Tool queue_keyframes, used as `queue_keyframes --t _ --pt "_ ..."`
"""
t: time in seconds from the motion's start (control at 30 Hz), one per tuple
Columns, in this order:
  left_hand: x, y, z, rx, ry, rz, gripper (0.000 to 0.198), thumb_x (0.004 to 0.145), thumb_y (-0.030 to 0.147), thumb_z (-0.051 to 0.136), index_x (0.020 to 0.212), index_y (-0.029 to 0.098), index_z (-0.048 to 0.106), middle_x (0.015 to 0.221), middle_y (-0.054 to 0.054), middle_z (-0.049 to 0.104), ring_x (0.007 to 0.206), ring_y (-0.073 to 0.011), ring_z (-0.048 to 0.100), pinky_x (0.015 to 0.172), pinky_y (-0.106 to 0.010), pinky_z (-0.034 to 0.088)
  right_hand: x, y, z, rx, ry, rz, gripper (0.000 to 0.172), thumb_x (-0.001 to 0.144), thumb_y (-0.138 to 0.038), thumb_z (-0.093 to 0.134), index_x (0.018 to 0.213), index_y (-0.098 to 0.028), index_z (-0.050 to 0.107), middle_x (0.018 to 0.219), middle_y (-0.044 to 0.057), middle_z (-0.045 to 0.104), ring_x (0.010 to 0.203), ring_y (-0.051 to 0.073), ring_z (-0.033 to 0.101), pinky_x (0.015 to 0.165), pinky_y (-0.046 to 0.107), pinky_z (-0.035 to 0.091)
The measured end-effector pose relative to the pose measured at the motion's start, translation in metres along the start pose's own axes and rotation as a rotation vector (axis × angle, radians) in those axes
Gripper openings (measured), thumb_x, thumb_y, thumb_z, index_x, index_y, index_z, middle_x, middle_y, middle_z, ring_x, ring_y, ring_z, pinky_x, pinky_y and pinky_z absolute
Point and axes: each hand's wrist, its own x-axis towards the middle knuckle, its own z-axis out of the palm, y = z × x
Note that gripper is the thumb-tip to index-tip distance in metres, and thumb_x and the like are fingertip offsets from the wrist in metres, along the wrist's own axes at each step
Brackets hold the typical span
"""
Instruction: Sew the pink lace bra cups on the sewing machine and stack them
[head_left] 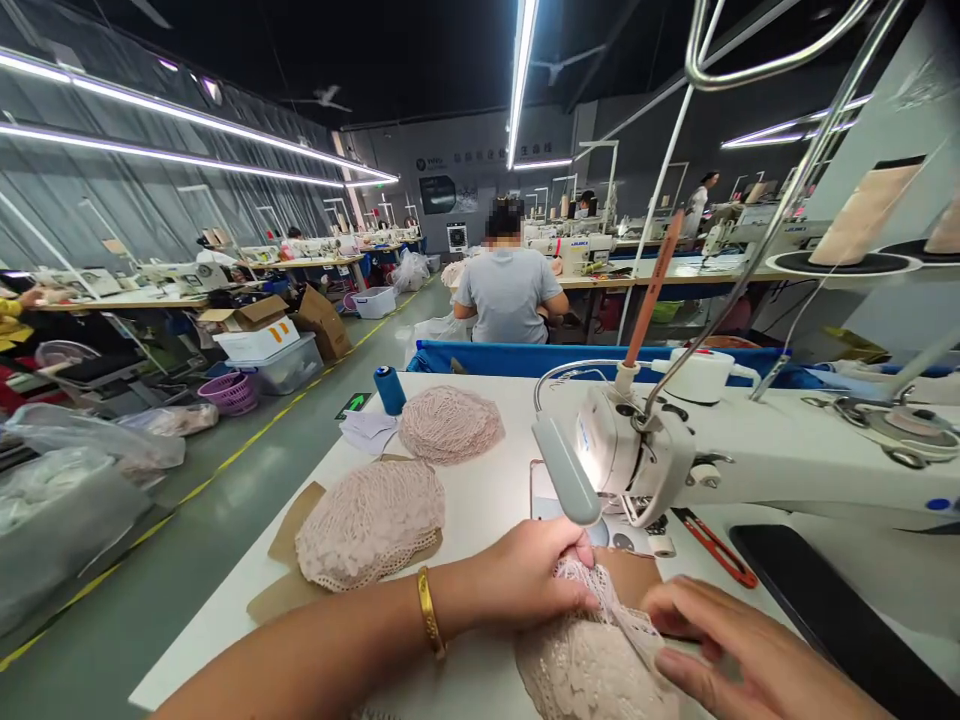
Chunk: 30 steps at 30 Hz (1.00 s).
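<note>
My left hand (pixel 536 575) reaches in from the left, with a gold bangle on its wrist. Its thumb and fingers are closed on the gathered edge of a pale pink lace piece (pixel 592 670) in front of the sewing machine (pixel 750 475). On the right side of the lace, my right hand (pixel 720 640) has its thumb and forefinger at the loose lace strip, seemingly pinching it. A brown card (pixel 630 572) lies under the lace, near the needle area. The lit machine head and a grey lamp (pixel 566 470) stand just beyond my left hand.
Two lace stacks (pixel 371 520) (pixel 451 425) sit left on the white table. Behind them stands a blue thread spool (pixel 388 390). Right of the needle lie a red-orange cutter (pixel 716 548) and a black phone-like slab (pixel 840 610). A co-worker (pixel 504 290) sits ahead, facing away.
</note>
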Motion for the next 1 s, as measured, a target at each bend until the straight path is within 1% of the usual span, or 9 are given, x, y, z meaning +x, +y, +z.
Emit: queue_keyframes --t 0.1,0.17,0.27,0.37,0.47,0.63,0.8,0.9,1.0 --pt "0.001 -0.008 0.007 -0.098 0.052 0.026 0.038 0.078 0.035 0.090 0.105 0.021 0.067 0.096 0.001 0.066 0.089 -0.0204 0.059 0.077 -0.028 0.046 0.021 0.000 0.011 -0.011 0.146 -0.062 0.058 0.099 -0.063 0.071 0.149 -0.034 0.062 0.136 0.009 0.077 0.121 0.029 0.077 0.095 0.037 0.066" --pt "0.000 -0.013 0.008 -0.157 0.103 0.040 0.035 0.076 0.031 0.088 0.103 0.020 0.067 0.099 0.001 0.066 0.091 -0.0203 0.059 0.078 -0.028 0.047 0.035 0.001 0.023 0.049 0.083 -0.013 0.044 0.103 -0.059 0.067 0.140 -0.034 0.064 0.119 0.005 0.080 0.108 0.026 0.080 0.087 0.035 0.067" --pt "0.000 -0.020 0.007 -0.254 0.139 -0.001 0.039 0.073 0.035 0.090 0.101 0.019 0.068 0.091 0.002 0.063 0.086 -0.0190 0.057 0.074 -0.028 0.046 0.046 0.005 0.036 0.099 0.026 0.034 0.022 0.111 -0.050 0.054 0.108 -0.030 0.065 0.086 -0.003 0.073 0.076 0.019 0.074 0.069 0.028 0.062" --pt "0.003 -0.023 0.007 -0.322 0.151 -0.093 0.044 0.067 0.036 0.092 0.100 0.017 0.070 0.084 0.002 0.061 0.080 -0.0174 0.056 0.072 -0.028 0.045 0.042 0.008 0.040 0.043 0.112 -0.054 0.020 0.112 -0.042 0.052 0.099 -0.029 0.060 0.084 -0.004 0.069 0.075 0.018 0.071 0.066 0.027 0.057" --pt "0.005 -0.025 0.010 -0.346 0.151 -0.088 0.035 0.070 0.035 0.090 0.091 0.017 0.069 0.080 0.002 0.061 0.076 -0.0162 0.055 0.071 -0.028 0.045 0.036 0.007 0.039 -0.020 0.229 -0.151 0.014 0.110 -0.029 0.052 0.099 -0.029 0.060 0.093 -0.001 0.071 0.083 0.018 0.073 0.070 0.027 0.058" --pt "0.000 -0.024 0.016 -0.167 0.226 0.087 0.025 0.085 0.035 0.081 0.078 0.018 0.064 0.076 0.000 0.058 0.074 -0.0162 0.054 0.070 -0.027 0.047 0.033 0.003 0.036 -0.112 0.320 -0.278 0.008 0.104 -0.023 0.059 0.104 -0.029 0.064 0.091 0.001 0.074 0.084 0.021 0.075 0.072 0.029 0.061" --pt "-0.004 -0.027 0.019 0.114 0.332 0.381 0.017 0.087 0.021 0.070 0.074 0.019 0.060 0.078 -0.002 0.062 0.074 -0.0164 0.056 0.071 -0.028 0.046 0.031 0.007 0.042 -0.115 0.356 -0.369 0.024 0.103 -0.026 0.067 0.126 -0.028 0.064 0.106 0.005 0.079 0.093 0.022 0.078 0.083 0.032 0.064" --pt "-0.003 -0.025 0.020 0.155 0.396 0.561 0.012 0.089 0.018 0.067 0.077 0.019 0.065 0.077 -0.002 0.066 0.071 -0.0155 0.057 0.069 -0.027 0.045 0.031 0.006 0.044 -0.104 0.359 -0.379 0.020 0.104 -0.022 0.063 0.123 -0.027 0.065 0.107 0.005 0.080 0.094 0.021 0.078 0.087 0.033 0.064" --pt "-0.003 -0.021 0.019 0.149 0.416 0.624 0.015 0.097 0.022 0.067 0.086 0.020 0.077 0.081 -0.003 0.071 0.074 -0.0166 0.063 0.073 -0.028 0.052 0.032 0.005 0.045 -0.105 0.360 -0.350 0.014 0.105 -0.023 0.062 0.119 -0.027 0.065 0.103 0.003 0.080 0.089 0.020 0.078 0.087 0.033 0.063"
